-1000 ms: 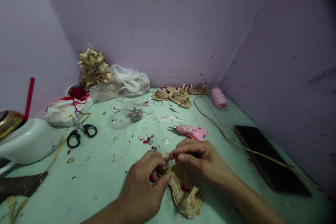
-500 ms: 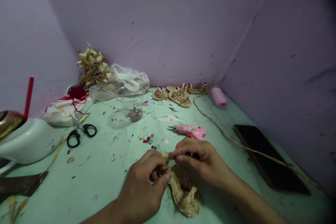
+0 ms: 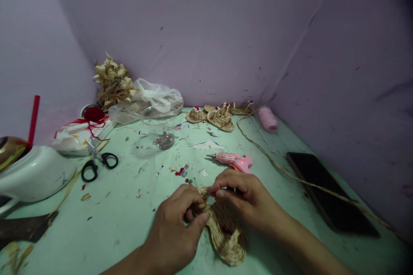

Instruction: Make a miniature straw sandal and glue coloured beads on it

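A small woven straw slipper, built from coiled cord, lies slanted on the table at the bottom middle. My left hand grips its far left edge between thumb and fingers. A pale blue bead sits on the slipper's far end, between my two hands. My right hand is closed in a pinch beside it, with a small red bead showing at the fingertips. Just beyond the hands, several loose red, clear and green beads lie on the table, and a pink glue gun rests with an orange light showing.
Black-handled scissors and a white teapot-like vessel stand left. A clear bead cup, plastic bag, dried husks and finished slippers line the back. Right are a pink thread spool, phone and straw cord.
My right fingertips have shifted very slightly left at the slipper's far end. My left hand keeps its grip, and the slipper stays in place. The view has moved slightly.
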`<state>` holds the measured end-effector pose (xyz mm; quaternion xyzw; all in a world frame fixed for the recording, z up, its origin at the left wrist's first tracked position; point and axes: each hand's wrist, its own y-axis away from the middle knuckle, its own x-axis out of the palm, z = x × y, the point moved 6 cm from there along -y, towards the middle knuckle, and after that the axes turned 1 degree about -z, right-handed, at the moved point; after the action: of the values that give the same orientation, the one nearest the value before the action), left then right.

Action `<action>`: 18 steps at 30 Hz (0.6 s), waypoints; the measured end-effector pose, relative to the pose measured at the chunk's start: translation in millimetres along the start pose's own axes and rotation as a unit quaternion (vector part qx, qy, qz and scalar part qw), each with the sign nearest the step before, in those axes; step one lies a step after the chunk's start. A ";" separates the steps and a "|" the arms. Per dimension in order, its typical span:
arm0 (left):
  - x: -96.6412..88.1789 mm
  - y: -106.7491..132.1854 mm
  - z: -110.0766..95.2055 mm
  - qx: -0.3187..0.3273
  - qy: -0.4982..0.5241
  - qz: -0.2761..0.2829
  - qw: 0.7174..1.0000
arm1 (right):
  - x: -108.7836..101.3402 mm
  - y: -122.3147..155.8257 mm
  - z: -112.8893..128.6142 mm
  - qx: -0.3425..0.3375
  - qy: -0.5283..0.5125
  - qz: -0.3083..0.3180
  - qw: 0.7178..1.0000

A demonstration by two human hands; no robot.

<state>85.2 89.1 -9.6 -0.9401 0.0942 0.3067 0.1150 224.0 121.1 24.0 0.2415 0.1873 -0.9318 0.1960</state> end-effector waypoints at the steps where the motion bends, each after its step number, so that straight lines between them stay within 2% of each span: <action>1: 0.2 0.3 0.0 0.001 0.003 0.001 1.000 | 0.1 0.3 0.0 -0.001 0.000 0.001 1.000; 7: 0.8 1.8 0.1 0.003 0.009 0.003 1.000 | 0.2 0.3 1.3 -0.014 -0.017 0.000 1.000; 11: 0.3 1.0 0.4 -0.003 0.006 0.004 1.000 | -5.2 1.1 2.7 -0.017 -0.044 -0.027 0.999; 15: -0.5 0.6 -0.1 0.001 0.009 0.002 1.000 | -12.1 1.9 1.5 -0.009 -0.024 -0.064 0.998; 18: -0.3 0.9 0.0 0.004 0.008 0.001 1.000 | -10.4 0.9 1.9 -0.012 -0.018 -0.055 0.998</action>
<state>84.7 88.2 -9.5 -0.9421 0.0968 0.2987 0.1175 232.0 122.4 30.8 0.2116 0.2084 -0.9429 0.1504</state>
